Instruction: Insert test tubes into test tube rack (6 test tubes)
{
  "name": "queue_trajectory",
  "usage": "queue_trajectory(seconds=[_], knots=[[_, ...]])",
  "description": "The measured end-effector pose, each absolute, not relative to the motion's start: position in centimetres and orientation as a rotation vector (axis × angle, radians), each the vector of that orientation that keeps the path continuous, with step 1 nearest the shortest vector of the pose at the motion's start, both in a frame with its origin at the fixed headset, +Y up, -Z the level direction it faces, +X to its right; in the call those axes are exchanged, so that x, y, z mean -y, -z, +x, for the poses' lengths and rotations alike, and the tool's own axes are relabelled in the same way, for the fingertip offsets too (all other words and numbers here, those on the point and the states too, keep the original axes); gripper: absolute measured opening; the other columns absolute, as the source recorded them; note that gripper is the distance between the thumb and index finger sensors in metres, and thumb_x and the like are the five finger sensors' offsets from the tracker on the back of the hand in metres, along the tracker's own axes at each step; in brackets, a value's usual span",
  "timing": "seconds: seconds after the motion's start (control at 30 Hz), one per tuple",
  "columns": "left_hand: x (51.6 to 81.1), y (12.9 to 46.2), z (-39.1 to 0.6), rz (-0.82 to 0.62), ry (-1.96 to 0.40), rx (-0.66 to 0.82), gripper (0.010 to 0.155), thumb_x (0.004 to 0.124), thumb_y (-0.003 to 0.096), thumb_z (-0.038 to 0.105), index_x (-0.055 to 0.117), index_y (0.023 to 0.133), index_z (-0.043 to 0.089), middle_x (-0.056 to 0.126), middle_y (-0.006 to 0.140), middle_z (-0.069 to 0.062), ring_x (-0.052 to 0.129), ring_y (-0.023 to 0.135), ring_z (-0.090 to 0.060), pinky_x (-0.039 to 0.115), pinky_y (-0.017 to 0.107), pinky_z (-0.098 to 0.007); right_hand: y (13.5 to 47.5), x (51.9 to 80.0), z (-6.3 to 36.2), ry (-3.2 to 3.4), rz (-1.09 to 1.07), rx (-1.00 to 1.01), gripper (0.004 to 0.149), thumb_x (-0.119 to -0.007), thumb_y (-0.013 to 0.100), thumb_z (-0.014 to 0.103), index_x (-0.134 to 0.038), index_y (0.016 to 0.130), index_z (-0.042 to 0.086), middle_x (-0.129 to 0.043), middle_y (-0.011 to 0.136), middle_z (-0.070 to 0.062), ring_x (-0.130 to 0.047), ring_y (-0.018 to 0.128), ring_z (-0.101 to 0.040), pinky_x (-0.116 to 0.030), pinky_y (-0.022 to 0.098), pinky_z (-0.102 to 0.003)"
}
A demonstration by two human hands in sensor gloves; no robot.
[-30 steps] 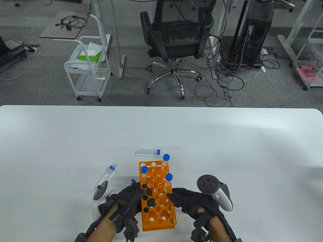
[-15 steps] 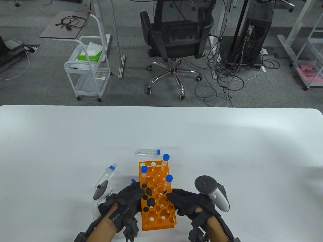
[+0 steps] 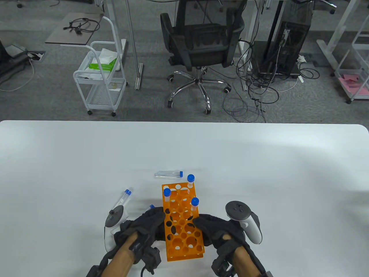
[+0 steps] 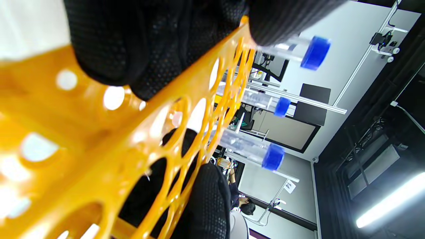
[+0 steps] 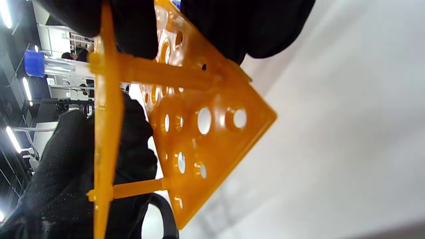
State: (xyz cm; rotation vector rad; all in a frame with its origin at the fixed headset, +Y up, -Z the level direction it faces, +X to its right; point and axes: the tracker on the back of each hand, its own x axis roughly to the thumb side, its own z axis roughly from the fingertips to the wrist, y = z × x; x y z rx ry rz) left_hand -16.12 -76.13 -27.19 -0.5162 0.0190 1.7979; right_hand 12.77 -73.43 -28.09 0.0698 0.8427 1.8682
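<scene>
The orange test tube rack [image 3: 182, 222] sits between my hands near the table's front edge. My left hand [image 3: 158, 221] grips its left side and my right hand [image 3: 199, 223] grips its right side. Three blue-capped tubes stand in its far half, one at the far right [image 3: 190, 179], one at the far left [image 3: 167, 192] and one on the right [image 3: 195, 202]. Three loose tubes lie on the table: one beyond the rack [image 3: 168, 173], one to the left [image 3: 122, 199], one mostly hidden behind my left hand [image 3: 151, 207]. The left wrist view shows the rack [image 4: 99, 132] under my fingers [image 4: 139, 49]. The right wrist view shows the rack's underside [image 5: 212, 126].
The white table [image 3: 259, 161] stretches wide around the rack. Beyond its far edge are an office chair [image 3: 199, 43], a white cart [image 3: 101, 80] and cables on the floor.
The rack has shifted slightly right and turned a little. My left fingers have slid off its top to its left side. My right hand stays on the right side.
</scene>
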Motion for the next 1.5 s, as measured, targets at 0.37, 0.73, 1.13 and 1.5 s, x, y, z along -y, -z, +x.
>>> queue_trajectory(seconds=[0.37,0.73,1.13,1.5], knots=[[74.8,28.6,-21.6,-0.350,-1.751,-0.157,0.063,0.067,0.0501,0.048,0.052,0.101,0.013,0.052,0.102,-0.025,0.074,0.085,-0.042,0.073,0.055,-0.051,28.5,72.6,14.6,-1.872,0.004,-0.686,0.044,-0.067,0.051,0.059,-0.078,0.089,0.038,-0.064,0.105,-0.010,-0.085,0.080,-0.028,-0.071,0.061,-0.052],[69.7,33.3,-23.7,-0.254,-1.234,-0.190,0.060,0.066,0.0497,0.039,0.052,0.102,0.014,0.036,0.108,-0.024,0.055,0.096,-0.045,0.057,0.065,-0.061,29.2,72.9,15.8,-1.820,-0.048,-0.678,0.044,-0.069,0.051,0.057,-0.081,0.087,0.035,-0.066,0.104,-0.013,-0.085,0.079,-0.030,-0.070,0.060,-0.054],[73.5,38.6,-24.2,-0.265,-0.352,-0.244,0.056,0.080,0.0444,0.040,0.067,0.098,0.028,0.064,0.104,-0.013,0.075,0.090,-0.032,0.065,0.065,-0.054,29.6,73.1,16.1,-1.787,-0.055,-0.701,0.044,-0.069,0.051,0.056,-0.080,0.088,0.035,-0.064,0.105,-0.013,-0.084,0.080,-0.031,-0.069,0.061,-0.055],[76.7,40.2,-25.4,-0.331,-0.251,-0.321,0.058,0.090,0.0401,0.036,0.072,0.094,0.029,0.081,0.091,-0.011,0.087,0.073,-0.029,0.073,0.055,-0.053,29.7,72.7,16.4,-1.761,-0.047,-0.696,0.044,-0.068,0.052,0.054,-0.080,0.088,0.032,-0.062,0.106,-0.014,-0.083,0.081,-0.032,-0.069,0.061,-0.055]])
